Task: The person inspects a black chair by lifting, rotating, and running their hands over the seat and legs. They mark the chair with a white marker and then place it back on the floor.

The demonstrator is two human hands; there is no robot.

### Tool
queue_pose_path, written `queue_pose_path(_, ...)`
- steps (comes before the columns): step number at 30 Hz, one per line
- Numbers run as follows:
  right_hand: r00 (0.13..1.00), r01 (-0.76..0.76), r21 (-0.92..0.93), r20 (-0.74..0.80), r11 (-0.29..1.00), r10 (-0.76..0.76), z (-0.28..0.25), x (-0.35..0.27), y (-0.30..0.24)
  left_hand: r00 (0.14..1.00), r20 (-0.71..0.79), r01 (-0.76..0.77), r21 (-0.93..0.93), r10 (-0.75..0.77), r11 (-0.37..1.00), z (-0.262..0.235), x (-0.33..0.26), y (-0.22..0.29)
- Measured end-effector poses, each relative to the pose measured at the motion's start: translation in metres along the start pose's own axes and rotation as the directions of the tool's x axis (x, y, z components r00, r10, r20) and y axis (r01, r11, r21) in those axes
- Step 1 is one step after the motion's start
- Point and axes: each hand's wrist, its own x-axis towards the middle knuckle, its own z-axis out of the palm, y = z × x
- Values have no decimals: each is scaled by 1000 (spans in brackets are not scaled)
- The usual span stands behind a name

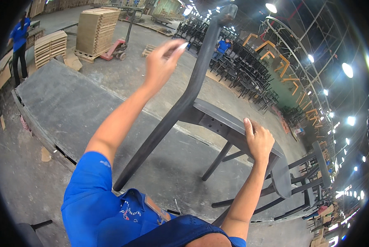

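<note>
A black wooden chair frame (188, 88) stands in front of me on a low grey platform, its rear post rising toward the top. Dark holes show in its side rail. My right hand (259, 140) is closed over the edge of the seat frame, thumb up. To the left of the post, my left hand (164, 64) is raised in the air, apart from the chair. Its fingers are curled into a pinch with a pale spot at the tip; whatever they may hold is too small to tell.
The grey platform (69, 99) runs to the far left. More black chairs (312, 181) stand at the right. Behind are stacked boards (94, 33), a red pallet jack (112, 49), rows of dark chairs (246, 72) and people in blue shirts (19, 35).
</note>
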Motion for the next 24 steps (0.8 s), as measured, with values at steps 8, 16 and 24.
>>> queue_pose_path(8, 1000, 7, -11, -30, 1000, -7, -4, -2, -6, 887, -376, 107, -394, -267, 913, 126, 103, -27)
queue_pose_path(16, 1000, -28, -36, -11, 999, 28, -4, 0, -8, 730, -574, 21, -524, -371, 852, 182, 92, 3)
queue_pose_path(24, 992, 49, -89, -108, 995, -58, 3, 0, -8, 641, -682, -11, -466, -351, 885, 202, 97, -1)
